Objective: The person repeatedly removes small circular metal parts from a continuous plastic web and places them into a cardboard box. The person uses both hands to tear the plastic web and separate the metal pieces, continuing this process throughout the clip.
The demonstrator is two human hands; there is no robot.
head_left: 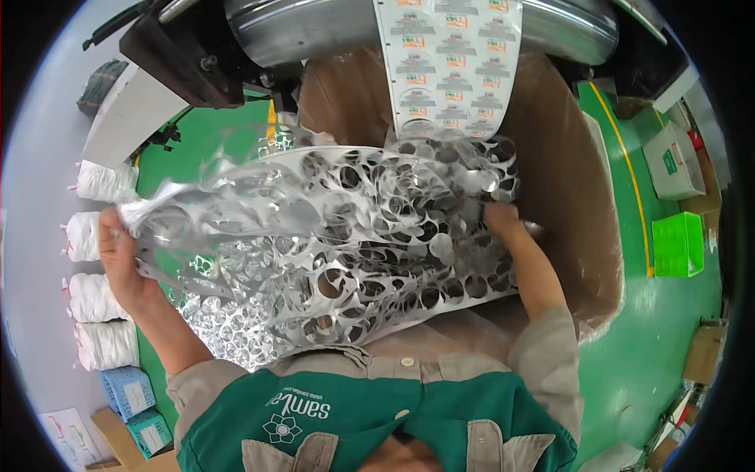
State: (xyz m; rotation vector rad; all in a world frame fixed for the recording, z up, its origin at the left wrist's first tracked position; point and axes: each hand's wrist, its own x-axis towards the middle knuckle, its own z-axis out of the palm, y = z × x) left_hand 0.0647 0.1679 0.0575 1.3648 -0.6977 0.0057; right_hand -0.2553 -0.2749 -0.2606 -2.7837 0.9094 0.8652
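A tangled silver foil web punched full of round holes point(346, 216) stretches between my two hands. My left hand point(122, 256) is closed on its far-left end, where the foil is smeared by motion. My right hand point(503, 219) is closed on the bunched foil at its right end, with the fingertips partly hidden. Under and beside the web, a heap of crumpled foil scrap point(236, 326) lies toward the left. A printed foil strip point(450, 67) hangs from above, its lower end meeting the punched web.
A large brown carton lined with clear plastic point(578, 197) stands beneath and to the right. Overhead is a metal roller point(307, 31) in a black frame. White bundles point(106, 299) line the left wall; a green crate point(678, 244) sits on the green floor at right.
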